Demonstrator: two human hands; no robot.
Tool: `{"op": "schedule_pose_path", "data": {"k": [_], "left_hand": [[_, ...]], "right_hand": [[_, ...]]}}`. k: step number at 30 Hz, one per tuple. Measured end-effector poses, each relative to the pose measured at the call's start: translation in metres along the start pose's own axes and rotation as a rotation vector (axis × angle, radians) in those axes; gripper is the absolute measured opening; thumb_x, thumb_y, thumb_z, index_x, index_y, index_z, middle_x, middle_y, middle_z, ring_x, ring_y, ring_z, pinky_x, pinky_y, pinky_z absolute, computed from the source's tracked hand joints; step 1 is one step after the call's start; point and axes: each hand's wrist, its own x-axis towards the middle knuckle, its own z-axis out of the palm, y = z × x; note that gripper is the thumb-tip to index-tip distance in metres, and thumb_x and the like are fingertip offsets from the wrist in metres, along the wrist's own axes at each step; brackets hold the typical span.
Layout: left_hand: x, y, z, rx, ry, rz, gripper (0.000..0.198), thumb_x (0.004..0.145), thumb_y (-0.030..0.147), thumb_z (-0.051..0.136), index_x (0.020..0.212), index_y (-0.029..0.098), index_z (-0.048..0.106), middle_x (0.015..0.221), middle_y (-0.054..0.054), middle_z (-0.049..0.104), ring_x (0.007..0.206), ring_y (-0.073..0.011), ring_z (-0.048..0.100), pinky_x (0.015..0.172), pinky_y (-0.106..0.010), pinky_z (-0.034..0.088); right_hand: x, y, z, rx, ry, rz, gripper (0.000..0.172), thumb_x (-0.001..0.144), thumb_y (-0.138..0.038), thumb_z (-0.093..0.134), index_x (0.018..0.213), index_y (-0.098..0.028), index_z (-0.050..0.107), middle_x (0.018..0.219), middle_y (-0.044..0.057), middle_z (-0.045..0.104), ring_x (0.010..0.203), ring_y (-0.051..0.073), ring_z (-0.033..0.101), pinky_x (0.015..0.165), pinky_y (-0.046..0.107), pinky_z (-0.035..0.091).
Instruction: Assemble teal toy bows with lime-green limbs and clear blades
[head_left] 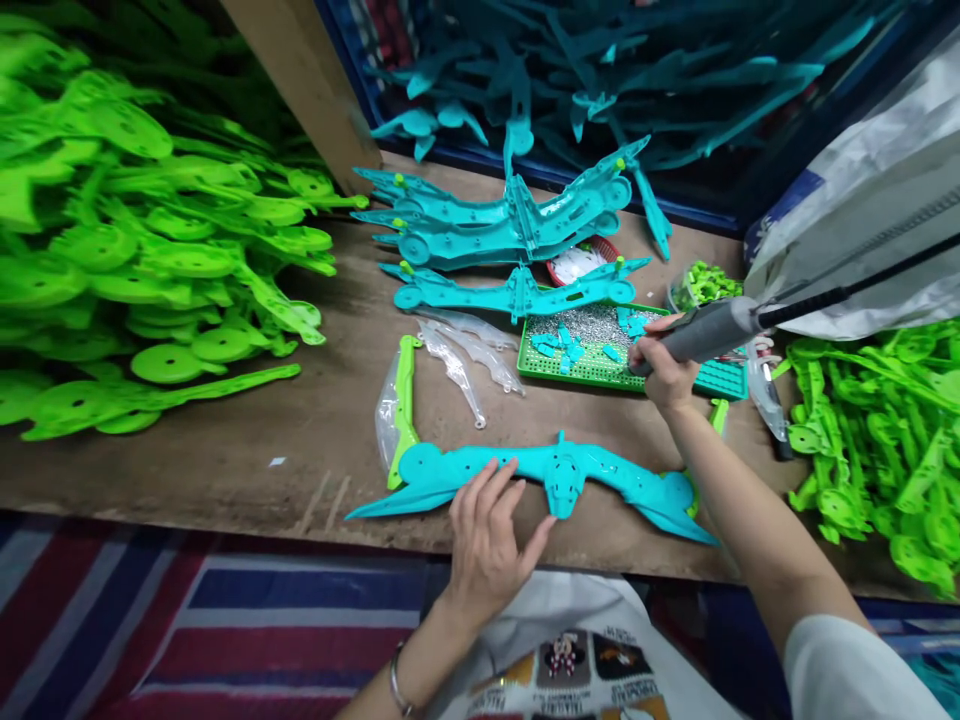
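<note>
On the table before me lies a turquoise plastic bow-shaped part (517,463), with a bright green limb (406,400) and a clear plastic piece (388,410) at its left end. My left hand (491,530) rests on its middle with fingers spread. Farther right, my right hand (666,368) is wrapped round a grey electric screwdriver (709,332), its cord running up to the right. The tool's front end is over a green tray (529,370) of small metal screws (585,325) and turquoise bits (566,345); whether it touches the screws, I cannot tell.
Behind are several turquoise bow halves (465,292) and clear pieces (454,365). Green parts are heaped at left (172,250) and right (862,440). A red basket (611,250), a tub of green bits (705,285) and a white sack (862,190) stand at the back right.
</note>
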Motion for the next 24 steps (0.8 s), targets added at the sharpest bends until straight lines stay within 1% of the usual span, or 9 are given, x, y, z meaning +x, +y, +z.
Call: {"op": "schedule_pose_path", "data": {"k": [2, 4, 6, 8, 13, 19, 24], "left_hand": [[0.0, 0.0, 0.001, -0.002, -0.056, -0.013, 0.065, 0.084, 0.035, 0.077, 0.137, 0.013, 0.048, 0.143, -0.022, 0.057, 0.144, -0.0385, 0.042, 0.114, -0.059, 0.035], [0.002, 0.003, 0.003, 0.004, -0.116, -0.013, 0.072, 0.087, 0.041, 0.074, 0.145, 0.011, 0.042, 0.148, -0.023, 0.053, 0.148, -0.038, 0.037, 0.119, -0.06, 0.028], [0.004, 0.004, 0.007, 0.019, -0.16, -0.008, 0.079, 0.089, 0.046, 0.07, 0.151, 0.011, 0.036, 0.151, -0.023, 0.05, 0.15, -0.0365, 0.035, 0.122, -0.06, 0.022], [0.006, 0.004, 0.01, 0.043, -0.171, 0.0, 0.083, 0.09, 0.05, 0.067, 0.155, 0.011, 0.032, 0.152, -0.023, 0.049, 0.15, -0.0356, 0.036, 0.123, -0.059, 0.019], [0.006, 0.005, 0.016, 0.101, -0.167, 0.021, 0.089, 0.09, 0.057, 0.064, 0.158, 0.011, 0.029, 0.151, -0.022, 0.051, 0.147, -0.0358, 0.039, 0.123, -0.057, 0.017], [0.011, 0.017, 0.024, 0.092, -0.193, 0.038, 0.087, 0.093, 0.059, 0.059, 0.158, 0.009, 0.03, 0.154, -0.022, 0.048, 0.148, -0.0357, 0.038, 0.123, -0.056, 0.018], [0.011, 0.017, 0.028, 0.084, -0.194, 0.042, 0.088, 0.093, 0.06, 0.058, 0.158, 0.008, 0.03, 0.156, -0.021, 0.046, 0.149, -0.0346, 0.037, 0.124, -0.055, 0.018]], "right_hand": [[0.001, -0.001, 0.0, 0.0, -0.006, -0.002, 0.023, 0.076, -0.034, 0.074, 0.091, -0.024, 0.059, 0.052, -0.008, 0.056, 0.042, 0.013, 0.051, 0.048, 0.03, 0.046], [0.001, -0.001, 0.0, 0.011, 0.006, -0.014, 0.021, 0.076, -0.031, 0.074, 0.089, -0.024, 0.059, 0.053, -0.008, 0.055, 0.042, 0.013, 0.051, 0.049, 0.03, 0.046], [0.002, -0.002, 0.0, 0.028, 0.014, -0.02, 0.019, 0.076, -0.029, 0.073, 0.086, -0.024, 0.058, 0.053, -0.008, 0.055, 0.042, 0.013, 0.051, 0.048, 0.03, 0.046], [0.002, -0.003, 0.0, 0.032, 0.012, -0.015, 0.019, 0.076, -0.03, 0.073, 0.083, -0.024, 0.057, 0.053, -0.008, 0.055, 0.042, 0.013, 0.051, 0.048, 0.03, 0.046], [0.001, -0.004, 0.0, 0.002, 0.022, -0.011, 0.02, 0.075, -0.032, 0.073, 0.082, -0.023, 0.056, 0.053, -0.008, 0.056, 0.043, 0.013, 0.052, 0.051, 0.031, 0.049], [0.004, -0.004, 0.003, 0.004, 0.028, -0.024, 0.018, 0.075, -0.029, 0.072, 0.079, -0.024, 0.055, 0.052, -0.008, 0.056, 0.043, 0.013, 0.052, 0.048, 0.029, 0.046], [0.004, -0.007, 0.003, -0.023, 0.015, -0.016, 0.018, 0.075, -0.029, 0.072, 0.079, -0.024, 0.055, 0.053, -0.008, 0.056, 0.043, 0.013, 0.052, 0.049, 0.03, 0.047]]}}
